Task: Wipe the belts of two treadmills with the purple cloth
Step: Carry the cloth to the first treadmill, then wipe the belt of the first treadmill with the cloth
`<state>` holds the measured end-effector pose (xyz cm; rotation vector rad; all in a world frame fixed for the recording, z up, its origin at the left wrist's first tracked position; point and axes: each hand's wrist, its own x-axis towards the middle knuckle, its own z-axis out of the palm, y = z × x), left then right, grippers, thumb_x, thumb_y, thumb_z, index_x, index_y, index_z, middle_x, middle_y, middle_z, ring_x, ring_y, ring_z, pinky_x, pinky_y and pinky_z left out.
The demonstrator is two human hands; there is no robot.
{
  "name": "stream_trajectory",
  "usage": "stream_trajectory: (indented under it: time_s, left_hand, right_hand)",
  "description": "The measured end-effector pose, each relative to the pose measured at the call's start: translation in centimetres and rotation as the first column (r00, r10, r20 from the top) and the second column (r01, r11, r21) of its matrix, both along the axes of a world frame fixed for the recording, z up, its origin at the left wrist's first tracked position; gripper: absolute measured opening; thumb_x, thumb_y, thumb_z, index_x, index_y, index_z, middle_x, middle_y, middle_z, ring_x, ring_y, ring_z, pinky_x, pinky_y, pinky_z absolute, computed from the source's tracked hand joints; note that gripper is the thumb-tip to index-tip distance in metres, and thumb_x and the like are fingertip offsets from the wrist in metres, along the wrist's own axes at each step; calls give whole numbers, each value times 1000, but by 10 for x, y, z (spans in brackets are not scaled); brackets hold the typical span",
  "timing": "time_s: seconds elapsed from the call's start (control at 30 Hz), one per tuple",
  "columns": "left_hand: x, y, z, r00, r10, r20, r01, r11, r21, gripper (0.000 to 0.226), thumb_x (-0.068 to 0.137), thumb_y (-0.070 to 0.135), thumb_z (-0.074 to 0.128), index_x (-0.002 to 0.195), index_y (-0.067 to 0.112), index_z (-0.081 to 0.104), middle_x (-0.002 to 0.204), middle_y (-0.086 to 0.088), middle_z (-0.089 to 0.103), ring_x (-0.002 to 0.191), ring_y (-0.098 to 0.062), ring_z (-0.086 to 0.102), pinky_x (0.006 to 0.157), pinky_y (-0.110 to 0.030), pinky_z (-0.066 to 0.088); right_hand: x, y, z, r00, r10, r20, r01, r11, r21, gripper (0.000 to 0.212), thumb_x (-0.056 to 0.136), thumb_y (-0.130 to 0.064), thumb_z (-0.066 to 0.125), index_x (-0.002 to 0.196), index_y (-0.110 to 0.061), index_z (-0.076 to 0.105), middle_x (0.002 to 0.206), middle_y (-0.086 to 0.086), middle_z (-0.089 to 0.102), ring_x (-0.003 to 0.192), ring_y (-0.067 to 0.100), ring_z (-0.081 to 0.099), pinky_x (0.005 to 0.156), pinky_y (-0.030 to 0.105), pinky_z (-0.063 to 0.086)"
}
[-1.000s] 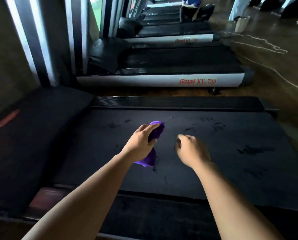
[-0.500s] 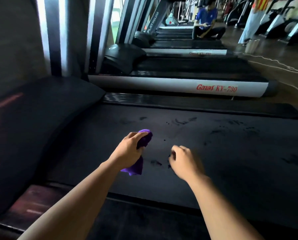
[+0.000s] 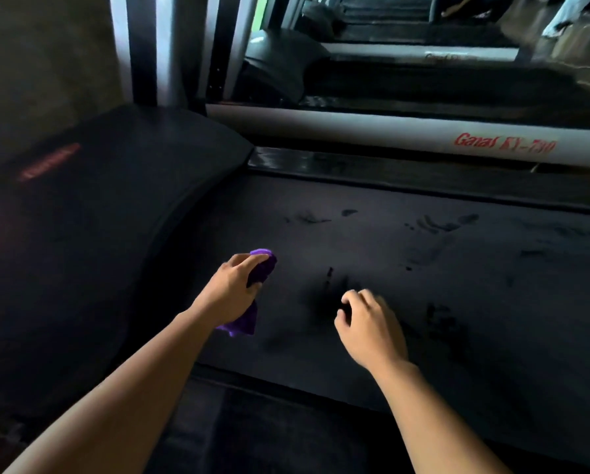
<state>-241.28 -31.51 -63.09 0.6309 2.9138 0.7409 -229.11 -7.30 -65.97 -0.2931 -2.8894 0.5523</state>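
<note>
Purple cloth sat bunched in the person's left hand. The fingers were wrapped round it, one end poking out past the fingertips and the other hanging below the palm. It was over the left part of the near treadmill's belt; whether it touched the belt I couldn't tell. Just to its right the right hand hung low over the belt, slightly blurred, fingers loosely curled and holding nothing. Dark smudges and streaks marked the belt around and beyond both hands. Off to the left rose the black motor hood with a faint red label. Past the belt ran a glossy black side rail, then the next treadmill's white rail lettered in red, with its own dark second belt behind.
</note>
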Motion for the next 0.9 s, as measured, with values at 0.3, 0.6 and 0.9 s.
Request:
stream_trajectory:
  time_s: [0.3, 0.6, 0.9]
  left_hand:
    - [-40, -63, -71, 998, 55, -17, -57, 981, -183, 63, 93, 21, 59, 151, 27, 34, 156, -11, 30, 137, -39, 33, 116, -40, 25]
    - [-57, -45, -119, 979, 202, 17, -192, 949, -249, 59, 102, 51, 22, 153, 42, -5, 164, -1, -9, 150, -27, -13, 122, -43, 2]
    - [2, 43, -124, 987, -158, 11, 157, 960, -231, 56, 101, 44, 27, 154, 41, 7, 164, 2, 3, 151, -22, -1, 123, -39, 5]
  right_hand:
    - [-23, -54, -80, 995, 41, 88, -47, 997, 64, 59, 94, -48, 43, 139, -13, 52, 150, 13, 46, 142, 37, 37, 115, 52, 34]
    - [-23, -64, -110, 993, 29, 115, -46, 988, 146, 62, 98, -49, 32, 151, -17, 40, 161, 9, 30, 150, 31, 25, 121, 51, 21]
    - [-26, -64, -119, 999, -35, -28, 37, 993, 109, 54, 96, -28, 35, 143, -6, 50, 155, 12, 42, 145, 32, 36, 117, 50, 27]
